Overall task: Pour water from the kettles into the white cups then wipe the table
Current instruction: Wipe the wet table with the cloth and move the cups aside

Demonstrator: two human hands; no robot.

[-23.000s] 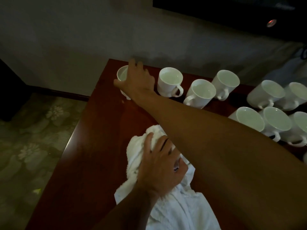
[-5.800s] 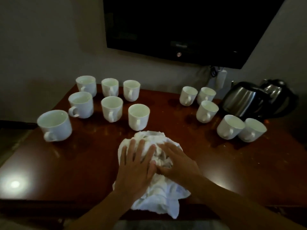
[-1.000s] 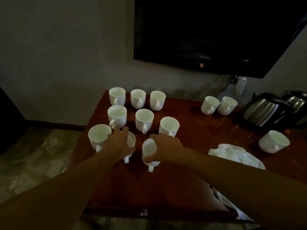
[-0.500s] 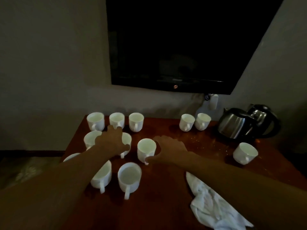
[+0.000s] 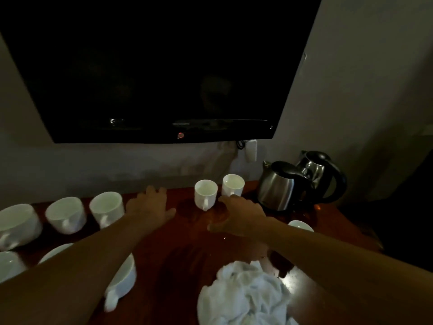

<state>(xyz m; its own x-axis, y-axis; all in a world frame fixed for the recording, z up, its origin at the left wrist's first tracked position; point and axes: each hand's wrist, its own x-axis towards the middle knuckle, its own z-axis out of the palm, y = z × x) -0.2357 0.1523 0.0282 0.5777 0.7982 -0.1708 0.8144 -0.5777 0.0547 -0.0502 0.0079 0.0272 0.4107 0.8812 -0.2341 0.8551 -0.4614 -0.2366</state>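
Two white cups (image 5: 205,193) (image 5: 233,187) stand together at the back of the dark red table (image 5: 187,249), left of two steel kettles (image 5: 277,186) (image 5: 321,173). My left hand (image 5: 150,204) reaches out with its fingers spread, empty, just left of those cups. My right hand (image 5: 237,215) hovers in front of them, fingers loosely curved, holding nothing. Several white cups (image 5: 106,208) are grouped at the left. A crumpled white cloth (image 5: 243,294) lies at the front right.
A dark television (image 5: 152,66) hangs on the wall above the table. One more white cup (image 5: 301,225) peeks out behind my right forearm. A plug and cable (image 5: 250,150) hang beneath the screen. The table's right edge drops into darkness.
Both hands have left the cups at the left and moved right and back toward the pair of cups by the kettles. The view has swung right and closer.
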